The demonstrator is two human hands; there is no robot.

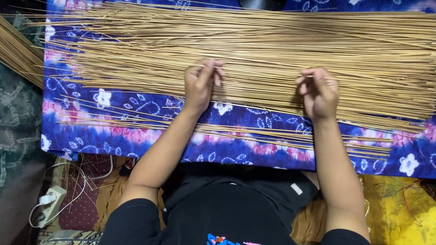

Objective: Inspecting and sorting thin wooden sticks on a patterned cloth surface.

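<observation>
Straw-coloured thin dry sticks [266,53] on blue floral cloth [216,138]; left hand [200,84] and right hand [319,94] curled, pinching strands. Could snag, snap (brittle-looking) or scatter loose ones if tugged.

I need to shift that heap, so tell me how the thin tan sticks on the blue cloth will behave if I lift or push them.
The sticks look very thin and long, so each is probably light and a bit bendy. They lie loose and unbound, so a push would likely fan or scatter them, like the strays near the cloth edge. Both hands, left and right, rest on the heap.
</observation>
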